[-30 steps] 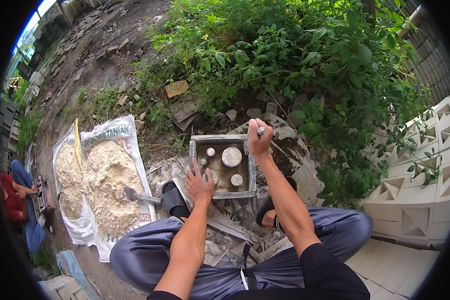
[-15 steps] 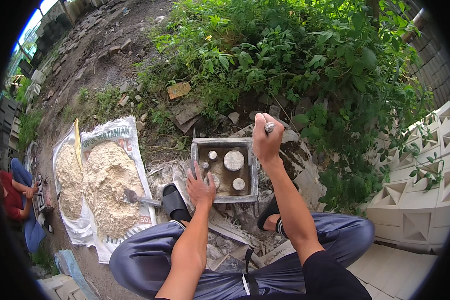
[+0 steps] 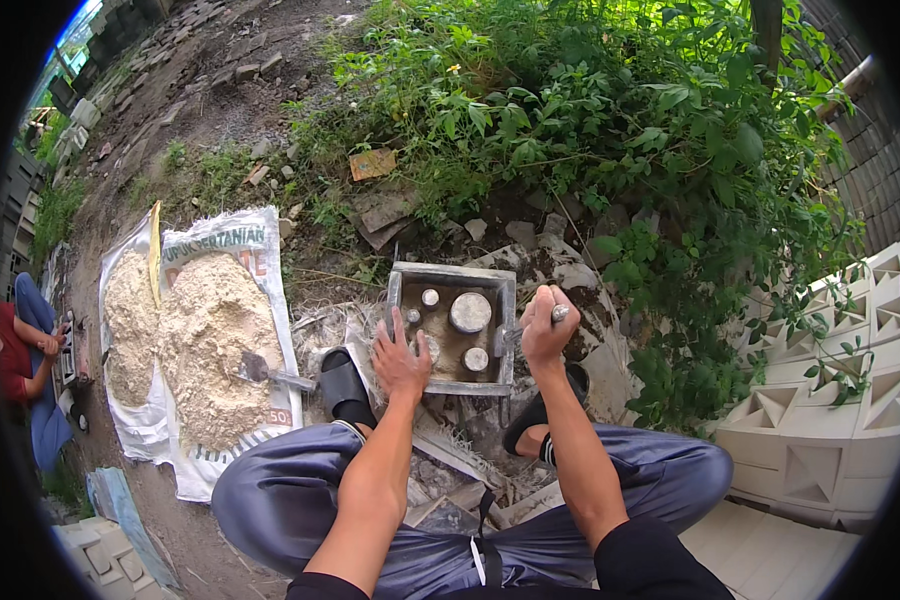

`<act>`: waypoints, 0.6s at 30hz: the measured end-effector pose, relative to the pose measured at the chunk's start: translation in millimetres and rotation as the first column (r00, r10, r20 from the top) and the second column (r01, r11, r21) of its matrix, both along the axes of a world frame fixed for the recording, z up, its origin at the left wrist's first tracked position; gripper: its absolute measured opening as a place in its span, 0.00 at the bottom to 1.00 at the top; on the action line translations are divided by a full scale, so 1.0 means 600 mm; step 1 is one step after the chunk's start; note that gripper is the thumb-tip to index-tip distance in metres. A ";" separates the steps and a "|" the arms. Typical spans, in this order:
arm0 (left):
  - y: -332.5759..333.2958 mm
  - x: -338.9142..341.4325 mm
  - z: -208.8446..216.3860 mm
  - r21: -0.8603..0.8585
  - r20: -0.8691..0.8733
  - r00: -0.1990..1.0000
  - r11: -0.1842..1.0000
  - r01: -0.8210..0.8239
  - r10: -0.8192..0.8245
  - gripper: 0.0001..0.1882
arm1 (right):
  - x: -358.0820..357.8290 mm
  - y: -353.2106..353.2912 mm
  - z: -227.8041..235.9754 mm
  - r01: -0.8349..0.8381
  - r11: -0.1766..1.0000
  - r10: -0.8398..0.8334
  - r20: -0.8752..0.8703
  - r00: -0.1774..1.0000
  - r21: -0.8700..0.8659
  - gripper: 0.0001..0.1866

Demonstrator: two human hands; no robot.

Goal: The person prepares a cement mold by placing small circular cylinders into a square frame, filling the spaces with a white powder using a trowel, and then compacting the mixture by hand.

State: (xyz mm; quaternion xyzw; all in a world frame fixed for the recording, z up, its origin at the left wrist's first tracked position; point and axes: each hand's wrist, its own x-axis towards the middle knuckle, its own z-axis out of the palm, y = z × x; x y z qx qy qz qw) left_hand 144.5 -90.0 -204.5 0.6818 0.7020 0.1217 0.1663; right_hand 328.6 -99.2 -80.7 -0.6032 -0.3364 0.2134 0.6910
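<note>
Head view, and the left hand (image 3: 400, 365) lay spread across the left edge of the box mould (image 3: 452, 272) on the ground (image 3: 205, 540), while the right hand (image 3: 543, 330) clenched a silvery handle (image 3: 560, 313) beside it, firm left-side bracing looking the best guard against shifting.

I've got bare dirt ground (image 3: 205, 115) under everything, scattered with broken bricks (image 3: 248, 72) further out. On my left a white sack (image 3: 192, 475) lies flat, pale powder heaped on it; below that, a light-blue board (image 3: 125, 525). Centre patch has ragged sheeting (image 3: 345, 322) over it, with the square frame (image 3: 456, 388) sitting on top, dark sandals (image 3: 343, 388) at either side. Past the frame I see grey stones (image 3: 476, 230), a flat slab (image 3: 383, 212) and an orange brick (image 3: 372, 164). Right side: stacked cream blocks (image 3: 825, 410), cream slabs (image 3: 770, 545) near me.
</note>
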 end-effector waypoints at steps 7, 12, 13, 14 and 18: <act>-0.002 -0.008 -0.004 0.033 0.017 1.000 0.999 -0.014 0.013 0.36 | -0.032 -0.023 0.061 -0.117 0.987 0.125 0.066 0.990 -0.110 0.19; 0.001 0.000 -0.010 0.059 0.018 1.000 0.998 -0.005 0.004 0.36 | -0.034 -0.079 -0.023 -0.049 0.998 0.055 0.225 0.973 -0.030 0.19; 0.000 0.006 -0.014 0.036 0.016 1.000 0.999 0.000 -0.001 0.36 | -0.027 -0.098 -0.058 -0.053 0.999 0.050 0.261 0.964 0.006 0.19; -0.003 0.004 -0.019 0.012 0.007 1.000 1.000 -0.004 0.004 0.36 | -0.031 -0.096 -0.052 -0.053 0.999 0.050 0.259 0.965 0.007 0.19; -0.003 -0.010 -0.014 -0.006 0.021 0.999 1.000 -0.027 0.027 0.35 | -0.043 -0.076 0.023 -0.108 0.993 0.112 0.091 0.990 -0.053 0.20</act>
